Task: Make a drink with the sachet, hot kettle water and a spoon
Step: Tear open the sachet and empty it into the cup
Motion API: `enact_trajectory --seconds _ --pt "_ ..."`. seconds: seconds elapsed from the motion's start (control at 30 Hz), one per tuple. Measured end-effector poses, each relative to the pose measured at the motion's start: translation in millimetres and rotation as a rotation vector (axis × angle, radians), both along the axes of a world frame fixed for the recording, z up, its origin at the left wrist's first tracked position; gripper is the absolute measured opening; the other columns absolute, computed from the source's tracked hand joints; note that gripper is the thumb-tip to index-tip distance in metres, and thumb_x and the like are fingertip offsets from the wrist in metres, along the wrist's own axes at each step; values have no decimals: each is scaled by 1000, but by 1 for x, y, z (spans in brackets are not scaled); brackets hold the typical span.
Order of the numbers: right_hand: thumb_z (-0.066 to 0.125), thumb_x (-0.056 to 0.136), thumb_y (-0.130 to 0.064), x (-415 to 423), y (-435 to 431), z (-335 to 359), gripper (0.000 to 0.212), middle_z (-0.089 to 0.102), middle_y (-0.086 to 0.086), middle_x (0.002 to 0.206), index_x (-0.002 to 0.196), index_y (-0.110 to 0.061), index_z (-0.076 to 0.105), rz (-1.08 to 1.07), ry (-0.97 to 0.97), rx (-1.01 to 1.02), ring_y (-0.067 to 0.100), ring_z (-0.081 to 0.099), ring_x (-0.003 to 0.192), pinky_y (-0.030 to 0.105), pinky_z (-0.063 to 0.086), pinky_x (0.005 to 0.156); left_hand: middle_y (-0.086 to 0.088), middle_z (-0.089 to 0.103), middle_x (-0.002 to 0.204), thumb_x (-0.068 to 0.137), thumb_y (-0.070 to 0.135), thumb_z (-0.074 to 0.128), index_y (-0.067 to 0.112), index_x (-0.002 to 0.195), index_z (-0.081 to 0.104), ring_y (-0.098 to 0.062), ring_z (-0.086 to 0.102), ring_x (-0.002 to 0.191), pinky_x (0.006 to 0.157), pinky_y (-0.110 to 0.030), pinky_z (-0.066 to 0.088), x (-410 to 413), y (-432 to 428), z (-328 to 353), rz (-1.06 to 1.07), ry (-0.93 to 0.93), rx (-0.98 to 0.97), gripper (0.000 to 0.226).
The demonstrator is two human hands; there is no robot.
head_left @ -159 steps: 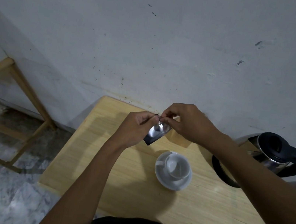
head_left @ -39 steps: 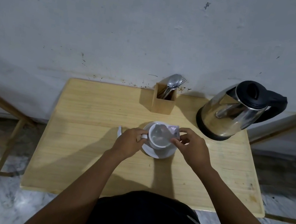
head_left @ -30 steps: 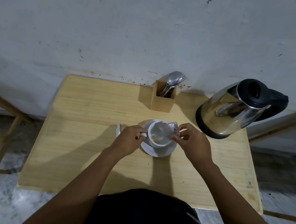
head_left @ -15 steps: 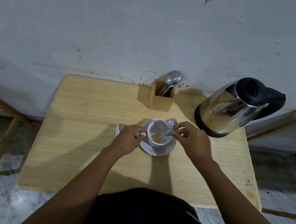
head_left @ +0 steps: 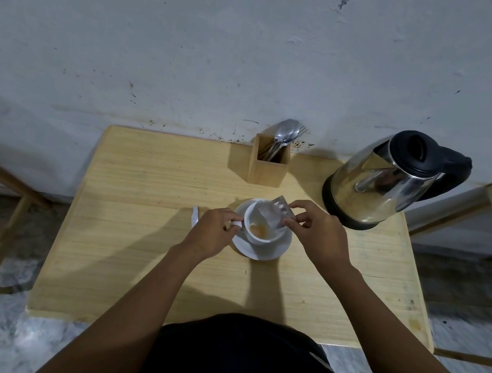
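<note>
Now right hand (head_left: 318, 233) pinches foil sachet (head_left: 275, 213) over round white cup (head_left: 262, 226); left hand (head_left: 211, 232) grips cup handle.

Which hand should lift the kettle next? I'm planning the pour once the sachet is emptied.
Probably the right hand: the kettle stands on its side, handle pointing right. It must drop the sachet first. The left hand holds the cup by its handle.

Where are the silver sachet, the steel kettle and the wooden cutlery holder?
silver sachet (head_left: 276, 212): head view, on its foil face above the cup.
steel kettle (head_left: 373, 187): head view, on its shiny body.
wooden cutlery holder (head_left: 267, 173): head view, on its front wall.
</note>
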State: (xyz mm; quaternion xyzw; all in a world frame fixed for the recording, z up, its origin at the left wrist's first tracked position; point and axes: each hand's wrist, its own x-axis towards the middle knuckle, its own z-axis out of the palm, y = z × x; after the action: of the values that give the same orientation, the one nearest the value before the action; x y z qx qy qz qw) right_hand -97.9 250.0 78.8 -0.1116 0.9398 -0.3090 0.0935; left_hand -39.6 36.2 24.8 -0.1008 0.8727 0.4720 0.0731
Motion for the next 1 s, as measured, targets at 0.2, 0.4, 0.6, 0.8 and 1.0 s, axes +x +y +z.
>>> enact_trajectory --seconds 0.2,0.4,0.6,0.8,1.0 --pt "70 86 -36 0 0 -3 27 74 -9 85 112 -32 66 24 11 -9 10 65 73 32 53 67 -3 67 101 90 11 56 7 105 69 -10 55 73 74 -24 42 0 0 1 -6 11 -5 20" --pt "69 87 -37 0 -1 -4 22 74 -11 83 108 -31 69 17 18 -41 9 66 74 34 54 70 -7 68 102 90 9 56 5 105 69 -4 53 70 74 -23 41 1 1 2 -2 16 7 20" --pt "70 87 -30 0 -1 -5 16 75 -10 83 103 -26 73 18 68 -55 12 67 74 32 53 69 -11 68 100 90 10 56 3 102 68 -4 52 67 67 -18 41 1 2 4 -1 22 -9 19" --pt "73 86 -29 0 -2 -9 19 76 -9 85 105 -26 73 8 73 -76 12 68 76 33 55 70 -10 68 101 90 10 56 4 101 69 -17 57 74 73 -27 47 1 1 2 4 -1 -1 18" --pt "73 86 -31 1 -1 -10 19 75 -10 84 105 -27 73 6 87 -82 11 67 75 33 54 68 -8 67 100 90 10 56 4 100 69 -4 52 67 67 -19 40 1 1 1 3 -5 15 18"
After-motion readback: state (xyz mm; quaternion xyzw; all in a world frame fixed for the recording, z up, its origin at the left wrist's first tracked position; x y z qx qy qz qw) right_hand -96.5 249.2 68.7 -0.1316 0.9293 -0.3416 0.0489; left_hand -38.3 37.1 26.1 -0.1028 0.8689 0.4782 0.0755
